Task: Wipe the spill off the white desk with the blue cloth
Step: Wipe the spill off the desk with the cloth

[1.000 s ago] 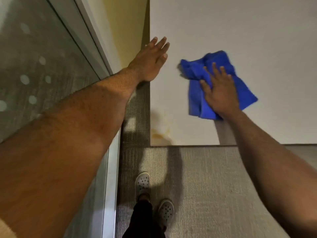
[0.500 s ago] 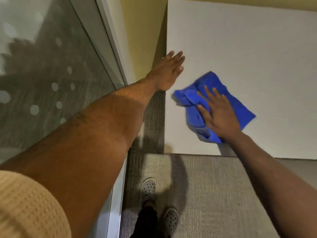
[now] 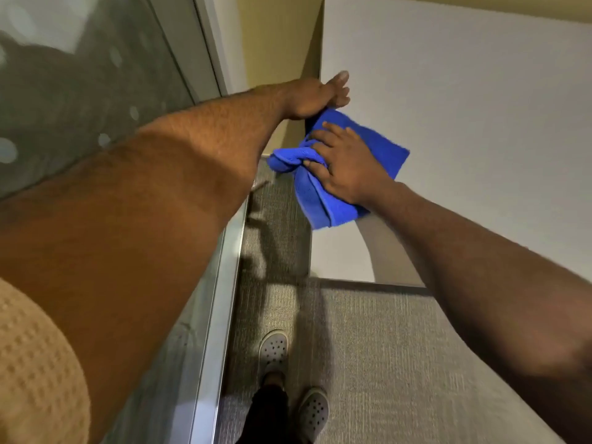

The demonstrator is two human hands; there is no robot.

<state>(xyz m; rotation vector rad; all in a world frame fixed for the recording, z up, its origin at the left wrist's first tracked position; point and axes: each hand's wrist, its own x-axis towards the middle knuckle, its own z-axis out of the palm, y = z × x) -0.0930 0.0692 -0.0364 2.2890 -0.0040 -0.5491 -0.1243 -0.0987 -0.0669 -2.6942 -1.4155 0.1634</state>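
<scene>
The blue cloth (image 3: pixel 333 200) lies bunched at the left edge of the white desk (image 3: pixel 464 129), with part of it hanging past the edge. My right hand (image 3: pixel 344 161) presses on top of it, fingers curled into the folds. My left hand (image 3: pixel 317 96) rests flat at the desk's left edge just beyond the cloth, fingers together and pointing away, holding nothing. No spill shows on the visible desk surface; the near left corner looks plain white.
A glass partition with frosted dots (image 3: pixel 80 100) and its metal frame (image 3: pixel 221 283) run along the left. A yellow wall (image 3: pixel 282 36) stands behind the desk. Grey carpet (image 3: pixel 384 363) lies below, with my feet in grey clogs (image 3: pixel 272 350).
My right hand has dragged the cloth left to the desk's edge, bunching it. My left hand has moved right onto the edge beside it. The yellowish stain seen near the corner a second ago is gone.
</scene>
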